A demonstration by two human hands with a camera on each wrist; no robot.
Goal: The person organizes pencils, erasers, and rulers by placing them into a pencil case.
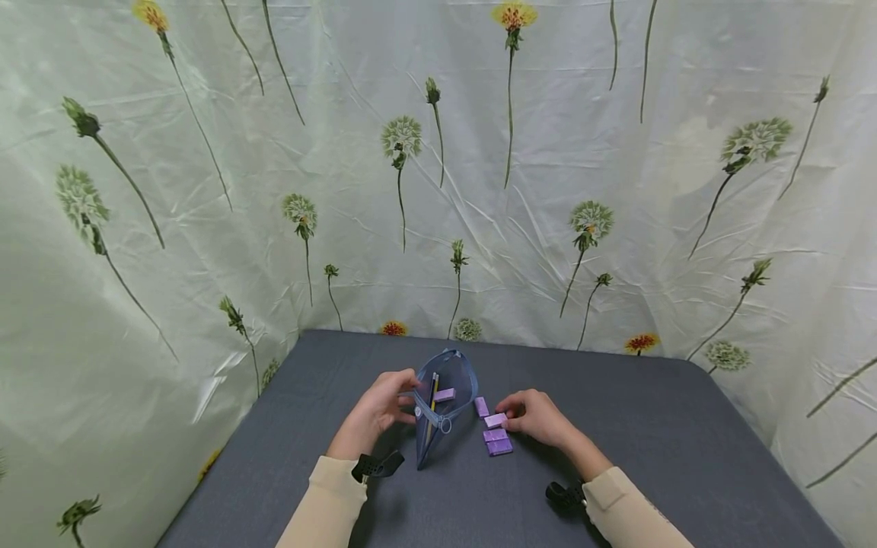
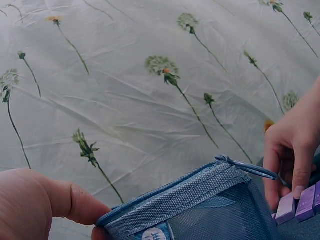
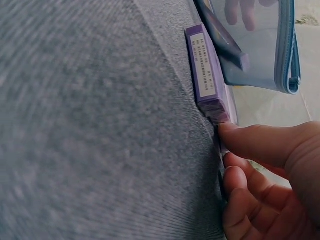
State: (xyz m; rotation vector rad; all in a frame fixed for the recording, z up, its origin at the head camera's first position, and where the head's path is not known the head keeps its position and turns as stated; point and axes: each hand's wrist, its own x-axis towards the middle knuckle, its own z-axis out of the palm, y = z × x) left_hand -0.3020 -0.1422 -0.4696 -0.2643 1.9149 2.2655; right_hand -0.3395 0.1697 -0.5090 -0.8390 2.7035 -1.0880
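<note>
A blue mesh zip pouch (image 1: 448, 380) stands with its mouth open, a purple box (image 1: 444, 395) and pencils (image 1: 434, 392) inside. My left hand (image 1: 382, 403) pinches the pouch's left rim between thumb and fingers; in the left wrist view the thumb lies on the zipped edge of the pouch (image 2: 190, 200). My right hand (image 1: 537, 417) has its thumb and fingers at a small light purple box (image 1: 495, 420) right of the pouch. In the right wrist view the right thumb touches the end of a purple box (image 3: 207, 75), and the fingers are curled.
Another purple box (image 1: 482, 407) lies beside the pouch, and two more purple boxes (image 1: 499, 447) lie nearer the front on the dark grey table (image 1: 617, 426). A flower-printed curtain (image 1: 479, 228) hangs behind the table. Black straps are on both wrists.
</note>
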